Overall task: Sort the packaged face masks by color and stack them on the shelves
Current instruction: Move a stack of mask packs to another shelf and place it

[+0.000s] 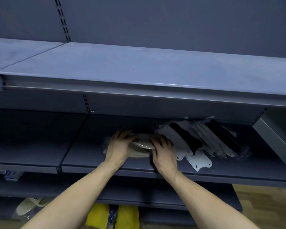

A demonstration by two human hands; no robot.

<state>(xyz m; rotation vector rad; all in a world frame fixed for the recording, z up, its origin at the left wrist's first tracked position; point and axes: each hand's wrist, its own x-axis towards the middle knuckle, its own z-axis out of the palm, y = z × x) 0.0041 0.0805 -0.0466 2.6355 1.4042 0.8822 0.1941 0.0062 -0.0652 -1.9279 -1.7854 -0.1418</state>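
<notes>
A small stack of beige packaged masks (139,148) lies on the middle shelf (92,156). My left hand (120,146) rests on the stack's left side with fingers spread over it. My right hand (163,150) presses its right side, fingers laid flat. Just to the right, a leaning pile of white and black packaged masks (203,138) spreads across the same shelf. One white mask pack (200,160) lies loose in front of that pile near the shelf edge.
A bare upper shelf (139,66) overhangs the middle one. A grey metal bracket (276,138) bounds the shelf on the right. Lower shelves hold beige slippers (31,205), yellow packs (112,215) and small items at the left (5,175). Wooden floor (264,204) shows at right.
</notes>
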